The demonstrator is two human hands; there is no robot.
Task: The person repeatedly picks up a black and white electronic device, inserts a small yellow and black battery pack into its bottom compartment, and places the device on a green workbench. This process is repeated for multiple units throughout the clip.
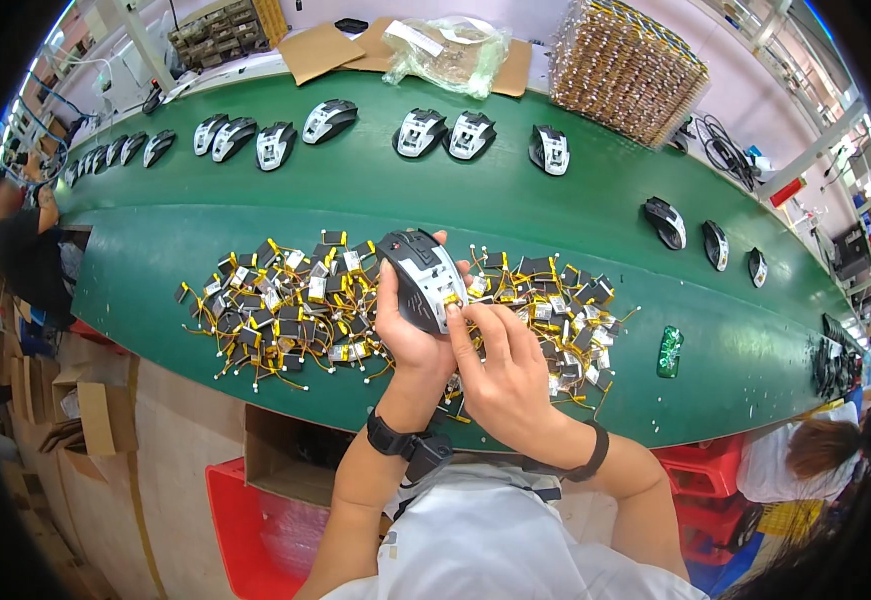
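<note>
My left hand (417, 335) is wrapped round a black and grey computer mouse (421, 272), held up over the green bench. The mouse has its top shell off at the palm end, where an opening shows a bit of yellow. At that opening, the index fingertip of my right hand (503, 372) presses down, its other fingers curled. Whether a small part lies under that fingertip is hidden. Beneath and on both sides of my hands spreads a loose heap of small battery packs (300, 300), dark or silver, with yellow tape and thin wires ending in white plugs.
More mice (331, 121) stand along the raised green belt (355, 185) behind. A green patterned piece (669, 352) lies right of the heap. At the back are a stack of trays (625, 70), cardboard and clear plastic bags (450, 55). Red bins (240, 530) stand below; people sit at both sides.
</note>
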